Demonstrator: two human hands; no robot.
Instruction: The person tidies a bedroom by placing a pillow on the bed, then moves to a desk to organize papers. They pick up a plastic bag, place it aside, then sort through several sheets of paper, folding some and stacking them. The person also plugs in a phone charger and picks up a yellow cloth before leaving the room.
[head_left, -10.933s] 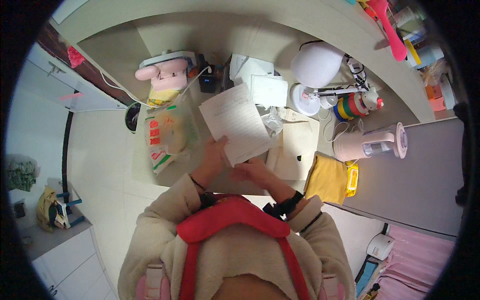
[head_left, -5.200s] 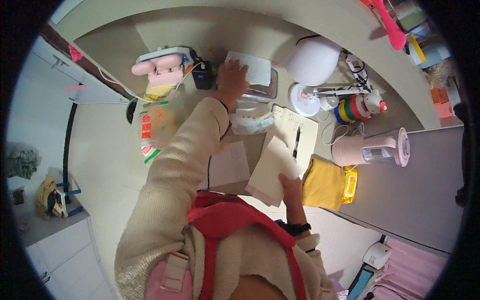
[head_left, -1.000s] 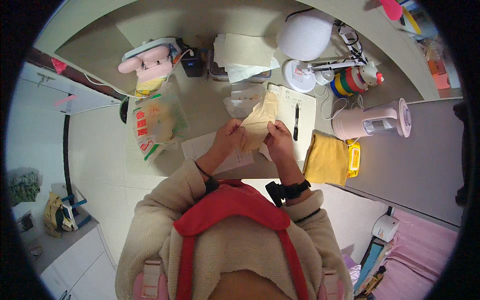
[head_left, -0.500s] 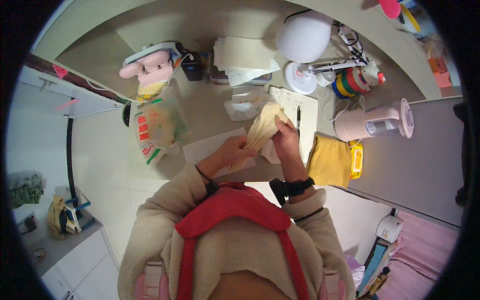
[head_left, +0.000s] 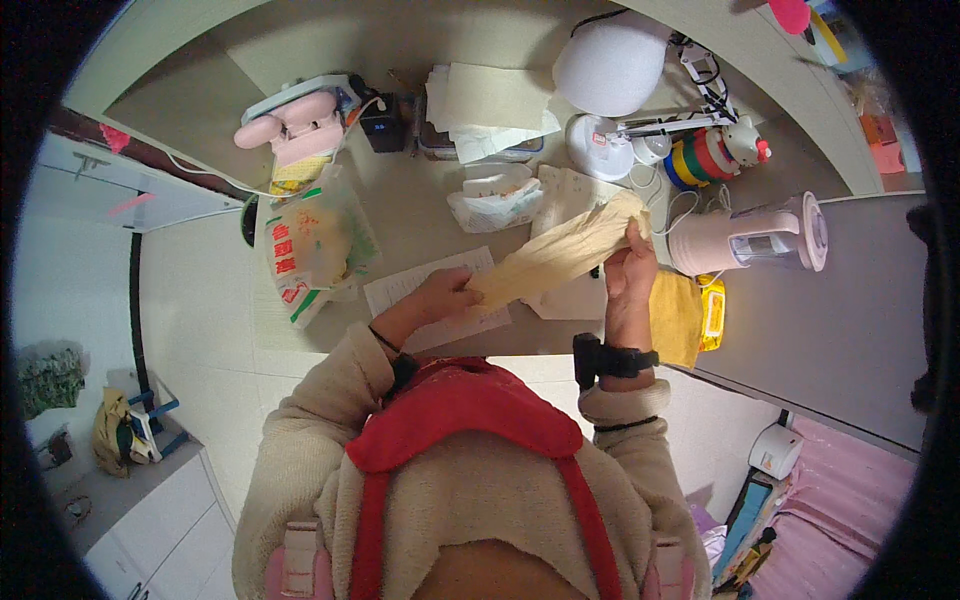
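Observation:
Between my two hands stretches a pale yellow, creased strip that looks like thin cloth; its exact kind I cannot make out. My left hand pinches its lower left end, above a printed paper sheet. My right hand grips the upper right end, with the fingers partly behind it. The strip slants up to the right over an open notebook and hides much of its pages. A folded mustard-yellow cloth lies on the desk beside my right wrist.
At the left stands a plastic bag. Behind the strip sits a small white plastic packet. A white desk lamp, stacked coloured rings and a pink jug line the right, near a yellow wipes pack.
My right hand has moved right with its end of the strip, and my left hand slightly left. The strip, bunched before, is drawn out longer and now covers the pen on the notebook.

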